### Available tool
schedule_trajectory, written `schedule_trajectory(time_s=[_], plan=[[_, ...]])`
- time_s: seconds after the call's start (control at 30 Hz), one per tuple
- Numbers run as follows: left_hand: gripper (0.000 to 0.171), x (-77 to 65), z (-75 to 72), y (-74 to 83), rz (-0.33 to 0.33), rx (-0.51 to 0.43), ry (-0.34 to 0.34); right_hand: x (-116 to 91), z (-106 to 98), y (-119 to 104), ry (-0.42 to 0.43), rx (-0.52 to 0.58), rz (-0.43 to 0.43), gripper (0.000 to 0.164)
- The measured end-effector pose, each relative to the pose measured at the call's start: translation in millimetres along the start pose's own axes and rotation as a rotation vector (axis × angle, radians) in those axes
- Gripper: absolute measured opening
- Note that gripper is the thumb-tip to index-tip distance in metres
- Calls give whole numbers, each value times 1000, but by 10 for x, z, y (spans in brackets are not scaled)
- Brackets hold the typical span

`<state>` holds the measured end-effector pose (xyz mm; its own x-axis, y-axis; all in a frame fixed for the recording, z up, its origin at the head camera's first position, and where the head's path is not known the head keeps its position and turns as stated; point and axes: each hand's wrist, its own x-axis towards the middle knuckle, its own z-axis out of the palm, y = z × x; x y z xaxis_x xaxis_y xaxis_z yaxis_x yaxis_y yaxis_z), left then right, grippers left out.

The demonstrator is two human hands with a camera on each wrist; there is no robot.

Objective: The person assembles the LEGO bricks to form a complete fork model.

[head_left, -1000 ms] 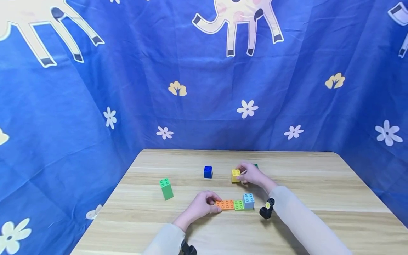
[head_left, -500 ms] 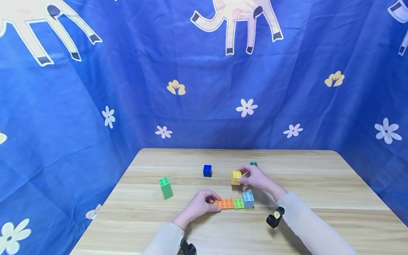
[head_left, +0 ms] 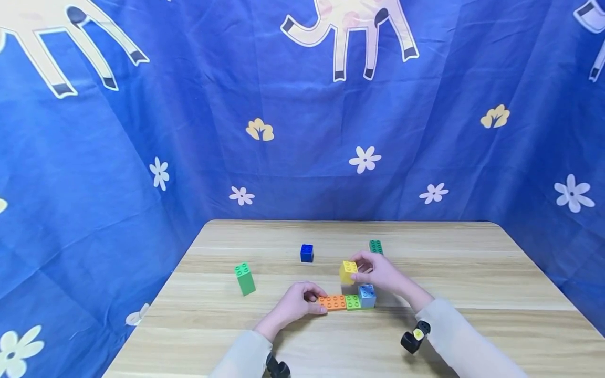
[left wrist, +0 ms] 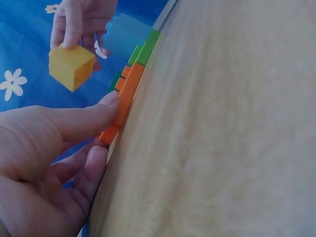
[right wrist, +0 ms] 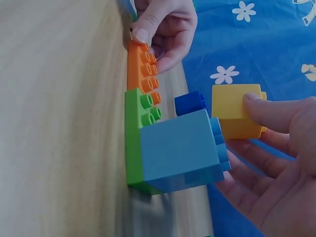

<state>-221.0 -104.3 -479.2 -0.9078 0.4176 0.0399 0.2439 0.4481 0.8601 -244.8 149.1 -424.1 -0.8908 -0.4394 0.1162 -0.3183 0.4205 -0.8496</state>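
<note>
Right hand (head_left: 379,271) pinches a yellow block (head_left: 347,272) between thumb and fingers; left hand (head_left: 296,304) likewise grips an orange brick (head_left: 334,302) by one end.

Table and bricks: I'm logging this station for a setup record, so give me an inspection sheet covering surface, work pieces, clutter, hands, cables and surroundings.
Surface: table with light wood grain.
Job's things: orange block end to end with lime block; light-blue block on the lime block's far end from the orange; yellow block raised off the table.
Clutter: dark-blue block, tall green block and dark-green block, all apart from the row.
Left hand: holds the orange block's free end.
Right hand: grips the yellow block.
Cables: nothing seen.
Surroundings: blue cloth printed with animals and flowers.
</note>
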Motion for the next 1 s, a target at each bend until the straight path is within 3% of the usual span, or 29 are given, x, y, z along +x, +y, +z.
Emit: schedule_trajectory(time_s=[0.37, 0.67, 1.0], plan=[[31, -19, 5, 39, -18, -20, -2, -145, 128, 79, -3, 10, -61, 30], [29, -22, 3, 28, -12, -10, -3, -229, 215, 255, -15, -30, -111, 36], [30, -34, 17, 43, -9, -22, -1, -281, 261, 277, -30, -52, -47, 34]])
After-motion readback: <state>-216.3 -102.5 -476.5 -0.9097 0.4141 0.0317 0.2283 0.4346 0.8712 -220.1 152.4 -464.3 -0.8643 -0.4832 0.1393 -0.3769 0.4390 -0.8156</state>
